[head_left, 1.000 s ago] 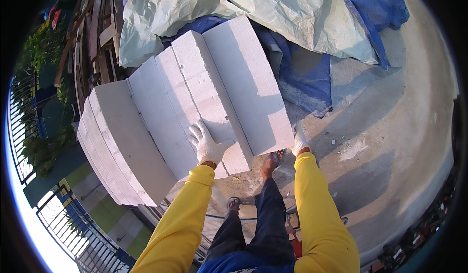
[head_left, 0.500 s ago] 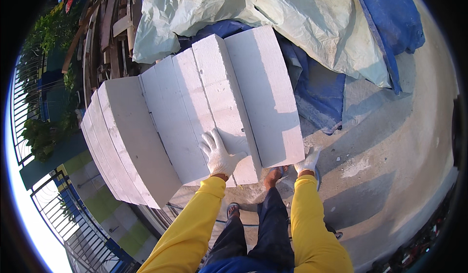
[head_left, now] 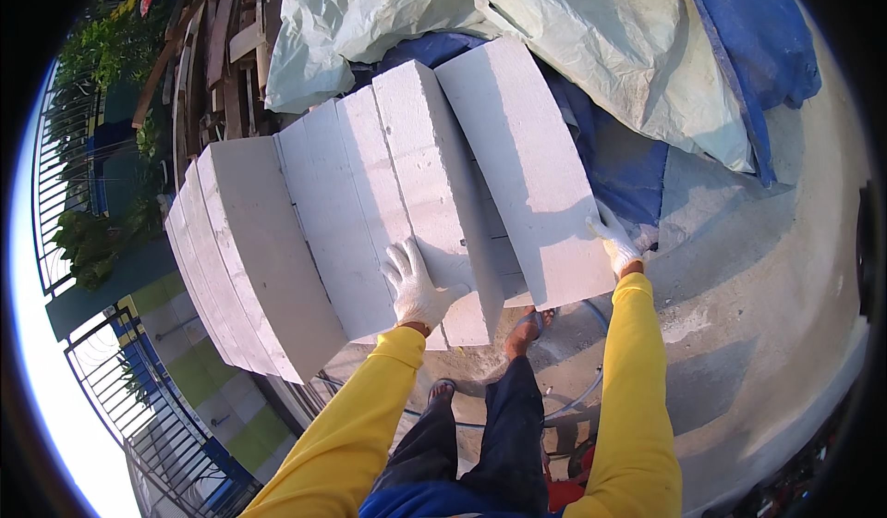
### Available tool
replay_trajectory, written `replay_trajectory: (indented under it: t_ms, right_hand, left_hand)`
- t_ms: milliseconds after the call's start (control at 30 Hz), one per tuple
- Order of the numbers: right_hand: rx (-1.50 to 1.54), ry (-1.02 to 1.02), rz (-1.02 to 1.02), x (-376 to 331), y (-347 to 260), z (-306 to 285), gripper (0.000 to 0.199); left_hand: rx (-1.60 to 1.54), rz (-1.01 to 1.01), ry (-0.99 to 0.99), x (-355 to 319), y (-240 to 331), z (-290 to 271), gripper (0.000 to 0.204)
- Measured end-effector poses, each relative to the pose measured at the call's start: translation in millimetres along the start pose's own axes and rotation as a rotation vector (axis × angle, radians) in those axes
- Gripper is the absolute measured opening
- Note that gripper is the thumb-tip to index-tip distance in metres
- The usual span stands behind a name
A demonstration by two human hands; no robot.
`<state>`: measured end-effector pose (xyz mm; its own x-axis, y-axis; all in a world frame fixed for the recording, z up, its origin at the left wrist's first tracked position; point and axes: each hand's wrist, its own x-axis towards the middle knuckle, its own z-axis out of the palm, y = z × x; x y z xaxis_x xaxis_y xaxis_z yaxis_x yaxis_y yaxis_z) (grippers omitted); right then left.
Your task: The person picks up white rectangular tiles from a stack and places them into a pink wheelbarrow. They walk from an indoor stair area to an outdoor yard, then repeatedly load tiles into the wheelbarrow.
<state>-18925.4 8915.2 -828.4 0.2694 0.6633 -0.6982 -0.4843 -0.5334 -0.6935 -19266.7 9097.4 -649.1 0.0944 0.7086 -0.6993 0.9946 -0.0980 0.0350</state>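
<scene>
Pale lightweight concrete blocks stand packed side by side in front of me. My left hand (head_left: 415, 289), in a white knitted glove, lies flat with fingers spread on the stacked blocks (head_left: 344, 185). At the right end, one concrete block (head_left: 528, 181) sits tilted and apart from its neighbour, a dark gap between them. My right hand (head_left: 613, 241), gloved too, grips that block's right side near its close end. Part of its fingers is hidden at the block's edge.
Crumpled pale sheeting (head_left: 591, 47) and a blue tarp (head_left: 637, 167) lie behind the blocks. Wooden planks (head_left: 222, 47) are piled at the far left. A thin hose (head_left: 591, 384) runs over the concrete floor near my feet. A metal gate (head_left: 139, 398) stands left.
My right hand has moved right and up along the end block's side. That block has shifted right and turned, opening a gap beside it. My left hand stays on the stack.
</scene>
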Motion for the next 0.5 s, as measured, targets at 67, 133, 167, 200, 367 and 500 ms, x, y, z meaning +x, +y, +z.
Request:
replay_trajectory:
  t_ms: [67, 133, 167, 200, 367, 500]
  right_hand:
    - [0.122, -0.068, 0.139, 7.0, -16.1, 10.0, 0.082]
    - [0.146, -0.083, 0.173, -0.4, -19.8, 10.9, 0.082]
    - [0.110, -0.080, 0.122, -5.6, -17.3, 8.6, 0.081]
    - [0.074, -0.081, 0.084, -17.1, -18.0, 12.9, 0.079]
    - [-0.456, 0.174, -0.031, -86.1, -61.8, 76.9, 0.078]
    - [-0.976, 0.563, -0.162, -155.6, -94.5, 129.1, 0.094]
  left_hand:
    - [-0.007, -0.027, 0.009, -3.5, -4.5, -2.0, 0.148]
    - [0.020, 0.004, 0.000, -5.4, -3.8, -4.3, 0.148]
    - [0.027, 0.029, 0.001, -2.5, 5.5, -5.7, 0.148]
    - [0.017, 0.024, 0.006, -2.5, 6.7, -7.2, 0.148]
    - [-0.015, -0.005, 0.030, -6.5, -1.5, -9.2, 0.145]
    - [-0.027, -0.036, 0.000, -12.1, -1.2, -15.7, 0.149]
